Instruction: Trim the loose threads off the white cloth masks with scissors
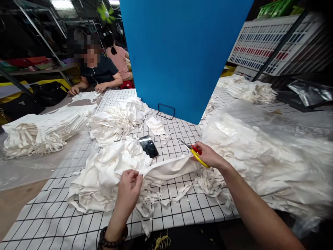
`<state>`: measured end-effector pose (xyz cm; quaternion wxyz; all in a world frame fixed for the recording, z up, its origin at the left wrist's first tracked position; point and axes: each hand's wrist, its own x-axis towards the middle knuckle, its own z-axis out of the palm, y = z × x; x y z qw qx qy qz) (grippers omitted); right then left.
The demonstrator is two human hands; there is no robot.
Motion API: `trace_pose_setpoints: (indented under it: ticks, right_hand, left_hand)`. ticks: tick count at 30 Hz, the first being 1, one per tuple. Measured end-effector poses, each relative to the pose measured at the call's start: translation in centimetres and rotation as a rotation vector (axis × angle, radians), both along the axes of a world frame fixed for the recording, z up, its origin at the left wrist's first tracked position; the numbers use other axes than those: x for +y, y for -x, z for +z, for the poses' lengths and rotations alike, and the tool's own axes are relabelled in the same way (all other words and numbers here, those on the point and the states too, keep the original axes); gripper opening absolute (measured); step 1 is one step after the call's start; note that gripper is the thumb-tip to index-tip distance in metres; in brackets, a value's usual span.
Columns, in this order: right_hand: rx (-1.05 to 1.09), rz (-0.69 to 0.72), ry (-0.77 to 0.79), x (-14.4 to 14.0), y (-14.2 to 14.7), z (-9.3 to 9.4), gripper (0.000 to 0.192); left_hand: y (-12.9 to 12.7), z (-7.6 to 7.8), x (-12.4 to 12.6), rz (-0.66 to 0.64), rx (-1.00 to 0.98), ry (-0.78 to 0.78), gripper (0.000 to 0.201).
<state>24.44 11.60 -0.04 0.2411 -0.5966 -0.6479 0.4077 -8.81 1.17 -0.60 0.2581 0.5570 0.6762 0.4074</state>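
My left hand [129, 189] pinches one end of a white cloth piece [166, 169] stretched across the checked table [182, 215]. My right hand [208, 155] grips the other end of that cloth together with small yellow-and-red scissors [194, 152], blades pointing up-left. A crumpled heap of white cloth [104, 173] lies just left of my left hand. Cut white strips [208, 184] are scattered below the stretched piece.
A black phone [148, 146] lies beyond the cloth. A tall blue board [179, 52] stands at the centre back. Clear plastic bags of white cloth [273, 156] fill the right side, stacked white cloth [39, 132] the left. Two people [96, 69] sit at the far left.
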Motion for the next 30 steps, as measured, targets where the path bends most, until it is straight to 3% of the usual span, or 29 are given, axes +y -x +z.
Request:
trace_pose_setpoints:
  ticks: [2,4,7,9,13,16,20,22,24,26,28,30]
  right_hand:
    - [0.037,0.014,-0.013,-1.9,0.7,1.0,0.031]
    - [0.041,0.038,-0.087,-4.4,1.9,1.9,0.025]
    - [-0.068,0.113,-0.308,-8.3,4.0,2.5,0.013]
    - [-0.167,0.203,-0.476,-10.6,5.4,2.4,0.007]
    - [-0.272,0.341,-0.620,-13.5,6.8,1.5,0.017]
    - [-0.224,0.267,-0.520,-14.6,6.0,1.6,0.013]
    - [0.029,0.010,-0.172,-14.3,4.3,2.0,0.019]
    - [0.196,-0.099,-0.137,-13.1,4.1,1.7,0.023]
    - [0.379,-0.067,-0.135,-11.3,4.6,1.1,0.027]
    - [0.503,0.083,-0.083,-9.4,5.4,0.6,0.029]
    - [0.530,0.190,-0.057,-8.0,6.4,0.2,0.029]
    - [0.540,0.171,-0.102,-7.2,7.1,0.0,0.028]
  left_hand:
    - [-0.8,0.7,-0.4,0.115,0.167,-0.041,0.031]
    - [-2.7,1.3,-1.0,-0.003,0.078,0.000,0.032]
    - [-6.7,1.4,-1.6,-0.420,-0.434,0.339,0.044]
    - [-9.3,0.8,-1.4,-0.517,-0.750,0.487,0.051]
    - [-11.9,-0.3,-0.5,-0.462,-0.988,0.505,0.046]
    - [-11.2,-0.1,-0.1,-0.386,-1.012,0.491,0.041]
    - [-9.4,1.2,-0.3,-0.377,-1.002,0.448,0.035]
    - [-8.9,1.7,-0.6,-0.433,-0.972,0.447,0.030]
    - [-8.8,2.1,-0.9,-0.472,-0.951,0.464,0.029]
    - [-8.7,2.2,-1.1,-0.502,-0.933,0.477,0.031]
    - [-8.5,2.2,-1.3,-0.528,-0.901,0.495,0.033]
    - [-8.2,2.1,-1.4,-0.506,-0.857,0.490,0.034]
